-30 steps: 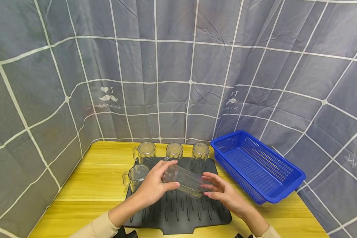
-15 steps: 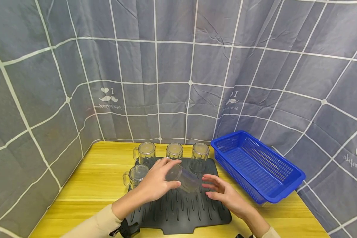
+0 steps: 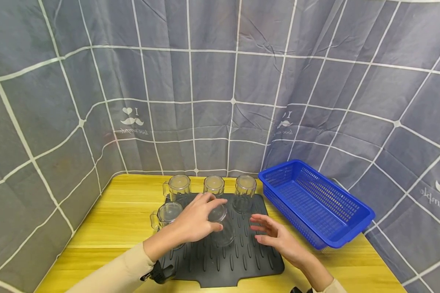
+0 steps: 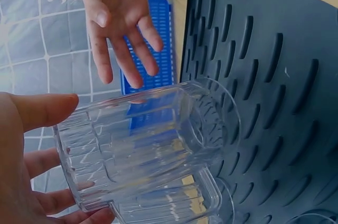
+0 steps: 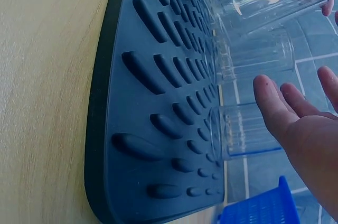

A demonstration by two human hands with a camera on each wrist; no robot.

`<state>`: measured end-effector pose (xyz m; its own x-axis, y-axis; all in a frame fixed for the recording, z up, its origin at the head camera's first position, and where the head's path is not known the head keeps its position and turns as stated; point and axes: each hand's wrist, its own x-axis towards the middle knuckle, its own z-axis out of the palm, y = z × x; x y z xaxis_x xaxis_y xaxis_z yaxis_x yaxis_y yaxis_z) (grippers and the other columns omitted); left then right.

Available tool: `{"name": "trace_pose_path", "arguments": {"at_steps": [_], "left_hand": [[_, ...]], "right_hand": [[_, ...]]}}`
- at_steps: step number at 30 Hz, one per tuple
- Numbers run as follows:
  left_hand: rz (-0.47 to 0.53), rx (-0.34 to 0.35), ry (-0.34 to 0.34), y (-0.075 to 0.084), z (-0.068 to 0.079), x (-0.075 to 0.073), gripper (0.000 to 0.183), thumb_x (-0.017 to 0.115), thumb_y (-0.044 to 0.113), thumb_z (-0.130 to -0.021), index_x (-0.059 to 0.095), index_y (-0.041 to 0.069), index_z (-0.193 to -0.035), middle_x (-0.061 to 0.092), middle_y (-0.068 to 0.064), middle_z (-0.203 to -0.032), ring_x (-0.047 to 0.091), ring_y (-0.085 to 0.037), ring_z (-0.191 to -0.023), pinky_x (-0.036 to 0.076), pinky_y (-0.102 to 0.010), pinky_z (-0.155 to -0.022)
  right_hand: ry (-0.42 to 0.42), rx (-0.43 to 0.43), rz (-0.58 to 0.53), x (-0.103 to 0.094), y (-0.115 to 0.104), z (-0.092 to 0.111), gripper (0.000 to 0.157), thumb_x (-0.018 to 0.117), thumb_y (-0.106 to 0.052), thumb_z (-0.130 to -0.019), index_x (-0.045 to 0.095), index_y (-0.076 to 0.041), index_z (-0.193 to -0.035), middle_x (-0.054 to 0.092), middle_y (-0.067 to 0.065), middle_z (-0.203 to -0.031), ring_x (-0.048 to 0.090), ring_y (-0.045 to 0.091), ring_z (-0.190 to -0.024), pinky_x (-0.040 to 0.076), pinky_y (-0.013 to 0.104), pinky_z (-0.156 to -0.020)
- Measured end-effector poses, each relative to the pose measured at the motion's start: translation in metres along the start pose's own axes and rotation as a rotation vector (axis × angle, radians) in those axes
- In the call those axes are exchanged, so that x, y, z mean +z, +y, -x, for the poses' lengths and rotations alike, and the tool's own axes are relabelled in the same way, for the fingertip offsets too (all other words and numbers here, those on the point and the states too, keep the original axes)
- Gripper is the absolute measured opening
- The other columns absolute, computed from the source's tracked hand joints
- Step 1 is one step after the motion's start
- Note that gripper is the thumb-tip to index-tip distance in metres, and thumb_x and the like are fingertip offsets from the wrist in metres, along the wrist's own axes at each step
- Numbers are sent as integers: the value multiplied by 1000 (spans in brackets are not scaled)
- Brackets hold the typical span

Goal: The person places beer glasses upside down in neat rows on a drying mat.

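Note:
A clear ribbed glass mug (image 3: 223, 234) is gripped near its base by my left hand (image 3: 196, 219), thumb on one side and fingers on the other. Its mouth faces down towards the black ridged mat (image 3: 220, 268); in the left wrist view the mug (image 4: 127, 145) looks tilted. Whether its rim touches the mat I cannot tell. My right hand (image 3: 280, 240) hovers over the mat's right side, fingers apart and loosely bent, holding nothing. The right wrist view also shows that hand (image 5: 311, 134) apart from the glass.
Several more glass mugs stand upside down: a back row with a left mug (image 3: 179, 187), a middle mug (image 3: 214, 184) and a right mug (image 3: 245, 191), plus one at front left (image 3: 168, 213). A blue perforated basket (image 3: 297, 217) sits right, before a grey curtain (image 3: 212, 81).
The mug, earlier lying slantwise between both hands, has swung mouth-down over the mat in my left hand. My right hand's fingers have come away from it and stay nearly in place.

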<state>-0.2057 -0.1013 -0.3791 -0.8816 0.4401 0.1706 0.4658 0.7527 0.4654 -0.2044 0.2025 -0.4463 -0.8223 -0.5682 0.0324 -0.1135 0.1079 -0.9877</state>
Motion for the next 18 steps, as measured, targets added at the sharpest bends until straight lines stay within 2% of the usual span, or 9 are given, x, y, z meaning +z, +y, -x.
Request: {"name": "trace_pose_path", "arguments": {"at_steps": [8,16,18], "left_hand": [[-76,21,-45,0,-7,2,65,77,36,-85,55,30,-146,53,-1,-133,49,-23,-122,49,-48,-91],[-118,33,-68,-2,-12,4,64,78,33,-82,58,30,-143,54,-2,-129,49,-21,-114,49,-43,-84],[-121,36,-78,-2,-13,5,64,78,32,-82,59,29,-143,53,-3,-130,49,-23,-118,49,-45,-87]], "right_hand": [[10,0,4,1,1,-2,60,60,-10,-100,35,-5,-154,35,26,-156,33,54,-141,48,41,-106],[19,27,11,1,2,-3,61,62,-13,-100,35,-7,-155,35,24,-156,34,52,-142,47,48,-107],[26,43,9,1,2,-4,62,62,-14,-100,35,-9,-155,35,22,-157,33,51,-143,46,51,-108]]}}
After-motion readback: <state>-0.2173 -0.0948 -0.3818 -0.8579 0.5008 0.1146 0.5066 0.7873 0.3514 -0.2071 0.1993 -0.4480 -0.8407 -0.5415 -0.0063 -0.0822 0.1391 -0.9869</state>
